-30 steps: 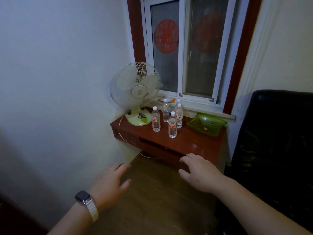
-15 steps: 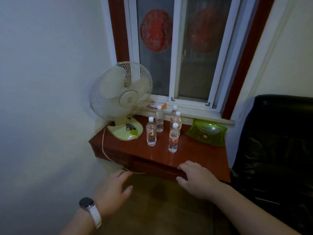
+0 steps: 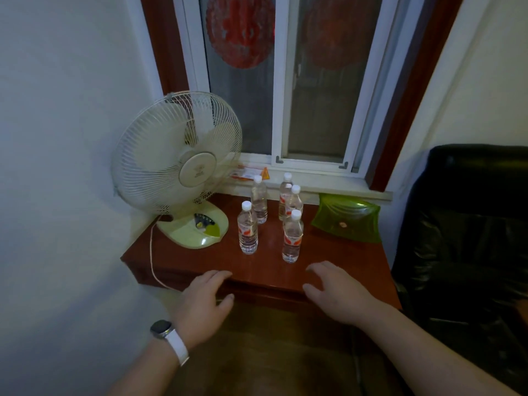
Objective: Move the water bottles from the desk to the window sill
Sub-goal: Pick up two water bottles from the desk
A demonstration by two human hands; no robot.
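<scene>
Several small clear water bottles with white caps and red labels stand upright on a red-brown desk [image 3: 343,261]. The nearest ones are a front left bottle [image 3: 247,230] and a front right bottle [image 3: 292,237]; others [image 3: 259,200] stand behind them, close to the window sill [image 3: 337,186]. My left hand [image 3: 201,304], with a watch on its wrist, hovers at the desk's front edge, fingers apart and empty. My right hand [image 3: 335,292] is over the front edge too, just below the front right bottle, open and empty.
A cream table fan [image 3: 183,167] stands on the desk's left side, its cord hanging over the front. A green glass dish [image 3: 348,217] lies at the right under the sill. A black leather chair [image 3: 468,238] is right of the desk. An orange packet [image 3: 248,174] lies on the sill.
I have come closer to the desk. Both hands have moved forward, from over the floor to the desk's front edge, and the bottles now appear larger.
</scene>
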